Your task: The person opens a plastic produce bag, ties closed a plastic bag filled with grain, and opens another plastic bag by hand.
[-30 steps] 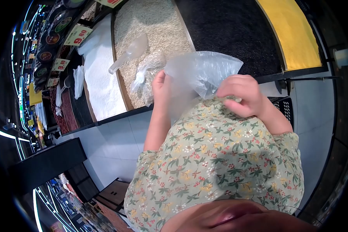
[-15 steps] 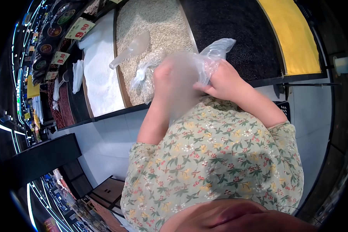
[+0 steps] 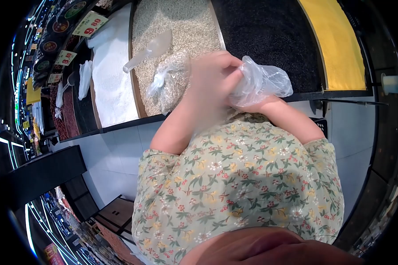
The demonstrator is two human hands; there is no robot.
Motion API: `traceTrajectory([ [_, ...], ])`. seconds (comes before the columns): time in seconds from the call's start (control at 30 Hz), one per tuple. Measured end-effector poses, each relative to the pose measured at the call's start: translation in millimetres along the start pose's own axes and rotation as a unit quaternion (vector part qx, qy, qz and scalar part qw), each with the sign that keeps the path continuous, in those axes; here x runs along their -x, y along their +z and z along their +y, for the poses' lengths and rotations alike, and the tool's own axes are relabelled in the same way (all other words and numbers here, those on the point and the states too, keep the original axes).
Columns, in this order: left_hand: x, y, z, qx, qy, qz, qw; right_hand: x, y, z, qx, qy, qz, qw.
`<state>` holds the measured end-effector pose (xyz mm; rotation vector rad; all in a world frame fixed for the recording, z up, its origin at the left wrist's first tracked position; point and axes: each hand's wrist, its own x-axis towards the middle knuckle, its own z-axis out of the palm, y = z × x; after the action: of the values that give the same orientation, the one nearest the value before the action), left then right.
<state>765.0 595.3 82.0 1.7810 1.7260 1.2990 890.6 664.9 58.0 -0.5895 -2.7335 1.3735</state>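
Note:
Thumb and fingertips of my left hand (image 3: 223, 73) pinch the left edge of a clear plastic bag (image 3: 267, 79); a grey blur covers much of this hand. The bag is crumpled, spreads to the right and looks empty. My right hand (image 3: 261, 105) is below and behind it, touching it, with its fingers hidden by the plastic. Left of my left hand, a knotted clear bag of pale grain (image 3: 174, 73) rests on the pale grain (image 3: 188, 22). A translucent scoop (image 3: 152, 48) lies on the same grain.
Beyond my hands is a bin of black grain (image 3: 269, 35), then a yellow one (image 3: 336, 39). A white bin (image 3: 115, 70) and darker bins are on the left, with price signs (image 3: 90, 24) behind. The counter's dark front edge (image 3: 119, 125) runs below my forearms.
The clear bag has shifted right and down and spread out over my right hand. My left hand has moved up and right, to the bag's edge. My right hand has dropped lower.

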Motion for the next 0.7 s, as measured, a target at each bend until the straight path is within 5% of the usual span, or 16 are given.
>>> traceTrajectory([
  [0.07, 0, -1, 5, 0.012, -0.022, -0.002, 1.000, -6, 11, 17, -0.016, -0.050, 0.033, 0.998],
  [0.1, 2, -9, 0, 0.104, -0.167, -0.020, 0.980, -8, 4, 10, -0.112, -0.032, 0.031, 0.993],
  [0.13, 6, -13, -5, 0.104, -0.168, -0.020, 0.980, -14, 19, 26, -0.210, -0.133, 0.139, 0.959],
  [0.2, 17, -22, -25, 0.097, -0.165, 0.092, 0.977, -19, 18, 43, -0.320, 0.025, 0.078, 0.944],
  [0.27, 36, -51, -64, 0.144, -0.160, 0.071, 0.974, -28, 15, 38, -0.354, 0.044, 0.079, 0.931],
  [0.33, 75, -85, -88, 0.053, -0.192, 0.054, 0.978, -38, 23, 8, -0.361, 0.138, 0.079, 0.919],
  [0.47, 112, -82, -85, -0.082, -0.190, -0.036, 0.978, -40, 13, 1, -0.379, 0.143, 0.109, 0.908],
  [0.53, 121, -73, -83, -0.105, -0.203, -0.028, 0.973, -51, 18, 26, -0.423, 0.071, 0.089, 0.899],
  [0.6, 122, -74, -71, -0.090, -0.318, -0.081, 0.940, -57, 19, 28, -0.453, 0.059, 0.076, 0.886],
  [0.7, 125, -75, -70, -0.136, -0.287, -0.046, 0.947, -54, 6, 13, -0.493, 0.040, 0.066, 0.867],
])
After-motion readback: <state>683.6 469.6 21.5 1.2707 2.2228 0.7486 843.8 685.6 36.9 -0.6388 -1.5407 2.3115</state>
